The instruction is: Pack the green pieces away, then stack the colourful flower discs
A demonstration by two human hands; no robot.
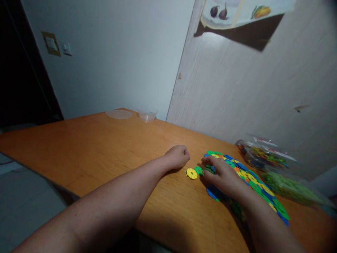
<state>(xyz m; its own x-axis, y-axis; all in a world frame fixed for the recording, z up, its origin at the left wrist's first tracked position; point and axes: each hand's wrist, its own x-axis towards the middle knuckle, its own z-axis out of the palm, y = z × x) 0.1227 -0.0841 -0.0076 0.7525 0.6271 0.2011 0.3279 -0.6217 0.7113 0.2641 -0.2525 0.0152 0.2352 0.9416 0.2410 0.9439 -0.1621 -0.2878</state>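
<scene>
yellow disc (191,173): round plastic piece with notched edge and a hole pattern, flat on the wood, just left of the fingertips of the right hand (223,175), just below the closed fist of the left hand (178,156), apart from both.
green disc (198,170): same shape, flat, touching the yellow disc on its right side, just beside the right fingertips.
pile of discs (250,179): blue, green, yellow, some orange, spread flat in a long band, partly under the right fingers and palm, stretching beyond the wrist.
</scene>
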